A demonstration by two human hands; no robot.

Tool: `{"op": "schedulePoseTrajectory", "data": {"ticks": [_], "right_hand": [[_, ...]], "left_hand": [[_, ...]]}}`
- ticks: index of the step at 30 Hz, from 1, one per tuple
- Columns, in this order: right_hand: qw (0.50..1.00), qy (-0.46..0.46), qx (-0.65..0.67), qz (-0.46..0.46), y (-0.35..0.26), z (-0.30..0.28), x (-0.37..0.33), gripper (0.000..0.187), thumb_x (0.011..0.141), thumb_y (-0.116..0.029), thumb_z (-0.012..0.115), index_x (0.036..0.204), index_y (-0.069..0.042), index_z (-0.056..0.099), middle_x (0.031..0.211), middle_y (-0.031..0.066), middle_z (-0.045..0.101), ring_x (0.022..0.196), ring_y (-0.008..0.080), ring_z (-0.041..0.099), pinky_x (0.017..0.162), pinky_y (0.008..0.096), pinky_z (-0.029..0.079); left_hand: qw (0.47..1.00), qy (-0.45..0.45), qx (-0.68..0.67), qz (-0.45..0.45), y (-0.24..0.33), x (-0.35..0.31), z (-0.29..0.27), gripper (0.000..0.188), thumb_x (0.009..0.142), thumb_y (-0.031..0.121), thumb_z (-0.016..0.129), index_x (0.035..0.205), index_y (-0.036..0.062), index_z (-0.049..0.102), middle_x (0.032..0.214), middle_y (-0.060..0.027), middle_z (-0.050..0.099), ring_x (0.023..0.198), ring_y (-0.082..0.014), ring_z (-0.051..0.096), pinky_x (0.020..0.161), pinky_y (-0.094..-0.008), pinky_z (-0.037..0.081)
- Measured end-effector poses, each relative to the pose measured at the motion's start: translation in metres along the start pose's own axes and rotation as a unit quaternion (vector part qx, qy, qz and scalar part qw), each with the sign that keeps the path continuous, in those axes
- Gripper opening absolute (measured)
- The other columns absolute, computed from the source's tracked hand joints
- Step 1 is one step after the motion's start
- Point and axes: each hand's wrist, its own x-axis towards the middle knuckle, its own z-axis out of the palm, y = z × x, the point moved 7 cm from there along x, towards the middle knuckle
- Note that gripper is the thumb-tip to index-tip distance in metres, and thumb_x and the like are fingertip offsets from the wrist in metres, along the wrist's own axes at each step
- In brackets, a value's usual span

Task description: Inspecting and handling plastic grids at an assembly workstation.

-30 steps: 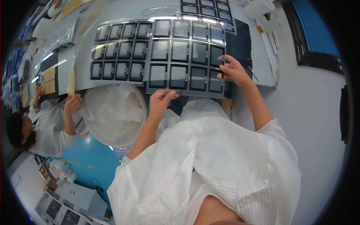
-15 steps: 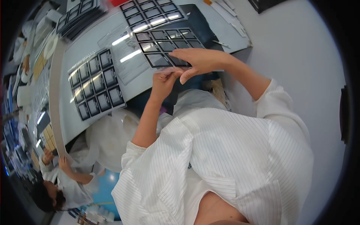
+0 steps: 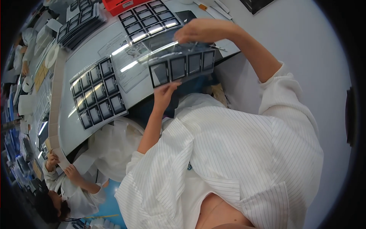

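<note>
A clear sheet with rows of black-framed windows [image 3: 178, 68] lies in front of me at the table's near edge. My left hand [image 3: 164, 95] pinches its near edge, fingers closed. Over its far part bends a shiny clear film [image 3: 162, 44], blurred by motion, which hides the rows behind it. My right hand [image 3: 206, 30] is raised at the film's far right, with its fingers closed on the film's edge; the fingertips are smeared. Another sheet of black-framed windows [image 3: 97, 93] lies flat to the left, and a similar one [image 3: 148, 19] lies behind.
A stack of framed sheets [image 3: 82, 23] and a red bin [image 3: 120, 4] stand at the far side. Clear plastic [image 3: 127, 57] lies mid-table. White strips and a tool [image 3: 213, 9] are at the far right. A co-worker's hands [image 3: 63, 166] hold a pale strip at the lower left.
My right hand has lifted away from my left hand, moving farther off, with the clear film bending up. My left hand stays at the near edge, slightly lower. The co-worker's strip has shifted.
</note>
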Motion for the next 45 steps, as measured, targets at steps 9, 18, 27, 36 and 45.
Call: {"op": "schedulePoseTrajectory", "data": {"ticks": [9,18,27,36,45], "right_hand": [[0.997,0.049,0.011,-0.06,-0.079,0.059,-0.042,0.033,0.09,-0.017,0.052,0.115,0.003,0.056,0.094,0.0168,0.056,0.084,0.0317,0.058,0.072,0.0372,0.048],[0.981,-0.187,0.045,-0.029,-0.039,0.138,-0.043,0.059,0.082,-0.001,0.041,0.139,0.007,0.029,0.138,0.0289,0.037,0.129,0.0367,0.037,0.107,0.0372,0.031],[0.932,-0.313,0.172,-0.067,-0.024,0.072,-0.022,0.048,0.089,-0.009,0.038,0.136,0.001,0.041,0.143,0.0229,0.035,0.137,0.0289,0.029,0.11,0.0337,0.025],[0.879,-0.267,0.396,-0.016,0.028,0.047,-0.022,0.04,0.089,-0.012,0.044,0.127,-0.001,0.054,0.14,0.0159,0.044,0.13,0.0271,0.041,0.106,0.0348,0.034],[0.84,-0.087,0.534,0.044,0.102,-0.038,-0.096,0.05,0.092,-0.016,0.044,0.139,-0.001,0.037,0.139,0.0193,0.043,0.112,0.0249,0.059,0.098,0.0333,0.044]], "left_hand": [[0.923,-0.183,-0.332,-0.071,0.031,-0.023,-0.022,0.064,0.076,0.015,0.068,0.132,-0.0039,0.044,0.131,-0.016,0.051,0.122,-0.0252,0.05,0.106,-0.0352,0.034],[0.979,-0.069,-0.125,-0.147,-0.003,-0.024,-0.016,0.029,0.093,0.02,0.057,0.107,-0.0041,0.061,0.095,-0.01,0.068,0.085,-0.0195,0.067,0.073,-0.0285,0.054],[0.967,-0.113,0.127,-0.191,-0.081,-0.047,-0.038,0.021,0.09,0.013,0.059,0.105,-0.0018,0.063,0.084,-0.0026,0.067,0.072,-0.0089,0.061,0.061,-0.0214,0.046],[0.986,0.039,-0.09,-0.133,-0.07,-0.016,-0.065,0.02,0.089,0.015,0.062,0.101,-0.0009,0.064,0.089,-0.0014,0.064,0.076,-0.0086,0.059,0.067,-0.023,0.048],[0.983,-0.043,-0.035,-0.173,-0.029,-0.033,-0.069,0.021,0.09,0.014,0.061,0.105,-0.0016,0.063,0.093,-0.0056,0.067,0.082,-0.0142,0.065,0.073,-0.0271,0.052]]}}
